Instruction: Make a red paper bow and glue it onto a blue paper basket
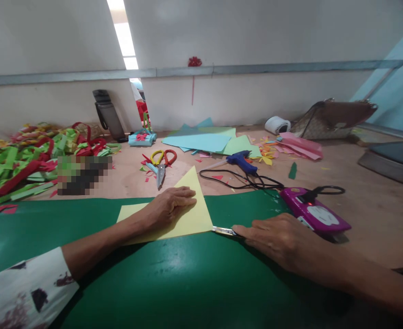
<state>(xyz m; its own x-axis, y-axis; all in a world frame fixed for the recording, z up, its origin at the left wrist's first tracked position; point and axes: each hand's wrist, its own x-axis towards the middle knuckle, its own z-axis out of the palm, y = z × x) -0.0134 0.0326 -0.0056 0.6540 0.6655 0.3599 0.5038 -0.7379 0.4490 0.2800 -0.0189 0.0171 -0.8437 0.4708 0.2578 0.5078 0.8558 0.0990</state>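
A sheet of yellow paper, folded with a pointed top, lies on the green mat. My left hand rests flat on the paper, palm down, its fingers stretched toward the right edge. My right hand is closed round a utility knife, whose metal end meets the paper's lower right corner. The knife's handle is mostly hidden under my fingers.
Behind the mat lie scissors, a blue glue gun with a black cord, and a purple power box. Coloured paper strips pile up at the left. Paper sheets, a bottle and a handbag stand farther back.
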